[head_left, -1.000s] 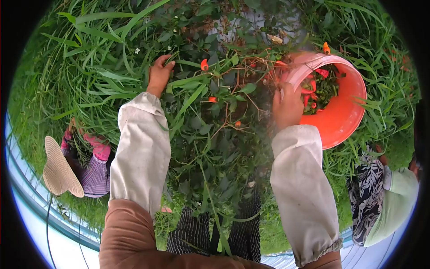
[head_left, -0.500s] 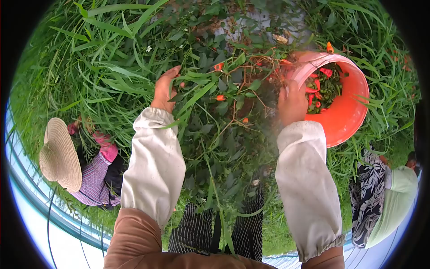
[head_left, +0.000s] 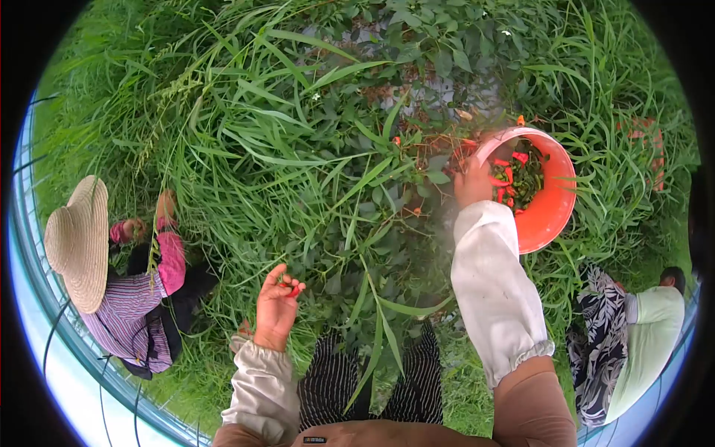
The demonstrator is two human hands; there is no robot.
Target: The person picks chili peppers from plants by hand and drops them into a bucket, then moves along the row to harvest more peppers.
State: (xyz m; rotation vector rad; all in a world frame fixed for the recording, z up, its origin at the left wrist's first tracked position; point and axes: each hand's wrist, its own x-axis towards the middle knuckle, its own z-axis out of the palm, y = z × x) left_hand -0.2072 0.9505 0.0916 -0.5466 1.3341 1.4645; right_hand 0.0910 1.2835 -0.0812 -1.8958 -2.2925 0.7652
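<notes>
A small red chili pepper (head_left: 293, 290) rests in the curled fingers of my left hand (head_left: 275, 309), palm turned up, over the low foliage in front of my body. My right hand (head_left: 474, 183) grips the near-left rim of an orange-red bucket (head_left: 555, 216), which is tilted toward me. Inside the bucket lie several red chilies (head_left: 500, 179) and many green ones (head_left: 530, 182). Just left of the bucket grows a pepper plant (head_left: 417, 179) with thin bare stems and a few orange-red fruits.
Tall grass (head_left: 261, 127) surrounds the pepper plants. A person in a straw hat (head_left: 83, 242) crouches at the left with hands in the grass. Another person in a pale green top (head_left: 652, 328) bends at the right. Greyish ground sheeting (head_left: 439, 93) shows at the top.
My left hand has pulled back from the plant toward my body and now holds a red chili. The bucket, still gripped by my right hand, appears slightly lower and further left.
</notes>
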